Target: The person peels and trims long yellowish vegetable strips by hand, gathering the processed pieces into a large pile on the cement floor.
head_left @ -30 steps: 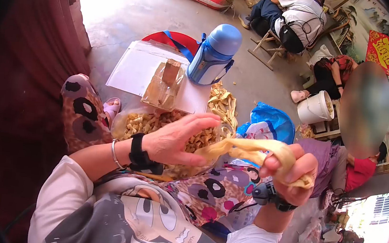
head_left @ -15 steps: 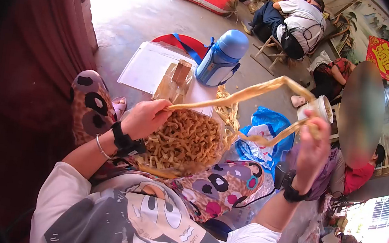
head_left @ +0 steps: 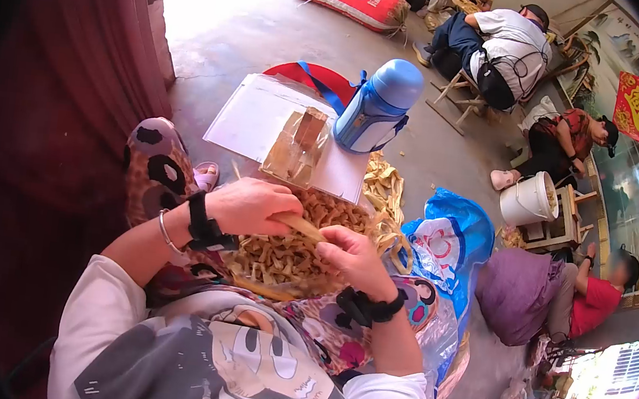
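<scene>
One tan fibrous husk strip (head_left: 302, 225) pinched by left hand (head_left: 249, 206) and right hand (head_left: 352, 257) | woven dry husk mat (head_left: 282, 254) beneath | one blue plastic flask (head_left: 378, 105)

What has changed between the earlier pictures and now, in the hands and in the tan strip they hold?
Half a second ago the long tan husk strip was stretched high between raised, wide-apart hands. Now the left hand and right hand have come down and together over the lap pile of dried tan husk pieces, both keeping their grip. The blue flask and white sheet stayed put.
</scene>
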### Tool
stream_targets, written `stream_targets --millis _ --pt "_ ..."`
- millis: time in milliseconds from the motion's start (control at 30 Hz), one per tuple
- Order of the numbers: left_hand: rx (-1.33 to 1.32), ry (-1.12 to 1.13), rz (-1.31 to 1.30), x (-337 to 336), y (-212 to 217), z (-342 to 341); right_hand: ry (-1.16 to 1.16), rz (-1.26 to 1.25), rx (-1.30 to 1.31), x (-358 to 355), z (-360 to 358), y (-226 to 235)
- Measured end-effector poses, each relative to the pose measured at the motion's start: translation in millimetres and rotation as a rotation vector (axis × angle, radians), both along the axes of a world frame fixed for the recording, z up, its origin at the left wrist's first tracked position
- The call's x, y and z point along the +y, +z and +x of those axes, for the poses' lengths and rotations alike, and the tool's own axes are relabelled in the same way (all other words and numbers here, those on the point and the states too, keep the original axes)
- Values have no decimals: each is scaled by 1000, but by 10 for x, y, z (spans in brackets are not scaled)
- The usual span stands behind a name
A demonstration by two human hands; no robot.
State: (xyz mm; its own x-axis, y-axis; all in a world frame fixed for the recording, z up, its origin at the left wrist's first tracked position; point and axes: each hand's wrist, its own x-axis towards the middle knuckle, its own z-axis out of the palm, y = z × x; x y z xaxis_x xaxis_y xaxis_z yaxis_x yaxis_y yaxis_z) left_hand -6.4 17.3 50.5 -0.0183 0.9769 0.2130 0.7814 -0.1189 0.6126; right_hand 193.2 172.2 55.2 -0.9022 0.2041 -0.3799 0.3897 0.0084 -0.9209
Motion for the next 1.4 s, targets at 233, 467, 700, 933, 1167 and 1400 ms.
stream_targets --millis 233,467,700,933,1167,1400 --pt "451 103 264 37 28 -83 76 -129 31 -50 -185 27" --pt "417 283 381 19 5 -336 133 -210 7 -47 -340 12" --pt "137 193 292 29 -227 -261 -57 -665 113 -35 -469 -79" --pt "-103 135 -99 29 -360 -171 -356 -849 431 -51 -596 -207" --pt "-1142 87 -277 -27 -147 -266 -162 58 311 -187 -594 -489" --pt "-936 73 -251 8 -201 -174 -206 -353 237 -213 -595 -378"
